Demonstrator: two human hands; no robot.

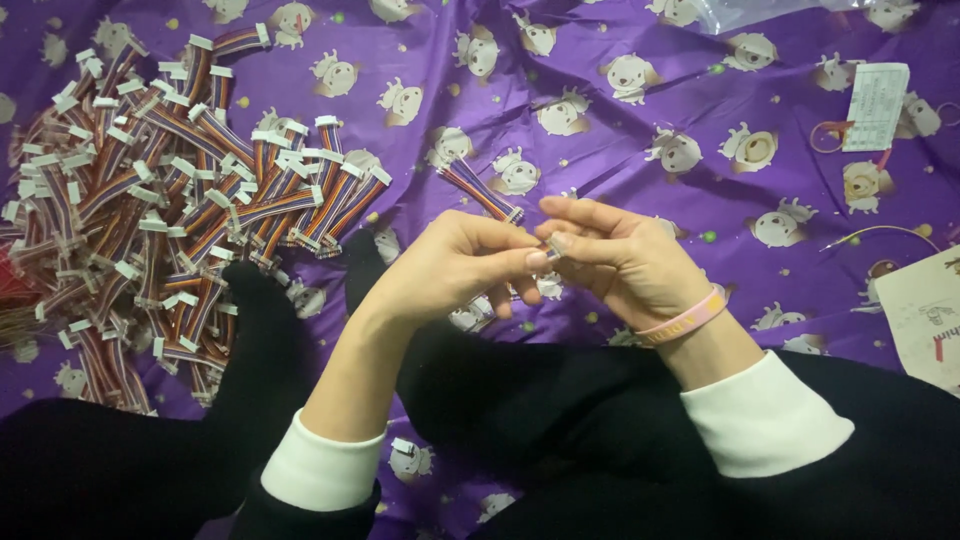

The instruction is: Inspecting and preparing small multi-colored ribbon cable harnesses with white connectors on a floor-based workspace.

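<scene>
- Far left of our hands lies the pile (pixel 150 200): many short ribbon cables with white plugs, heaped on the purple cloth (pixel 620 160).
- Our left hand (pixel 440 270) sits just right of the pile, its grip narrow, with thumb and forefinger pinched on the near end of one cable (pixel 482 190).
- That cable rises from between our two hands and slants up and left, its far end free above the cloth, well apart from the pile.
- Our right hand (pixel 620 260) meets the left at the same spot, its fingertips closed on the cable's white plug; a pink wristband (pixel 685 320) circles that wrist.
- We judge the cable light and limp: the flat wire band will bend and flop, while the plug is small, hard and a bit slick, so we would take it by the plug's sides, not by the thin wires.
- Far right of our hands lie a paper slip (pixel 878 105) and a loose thin wire (pixel 880 232).
</scene>
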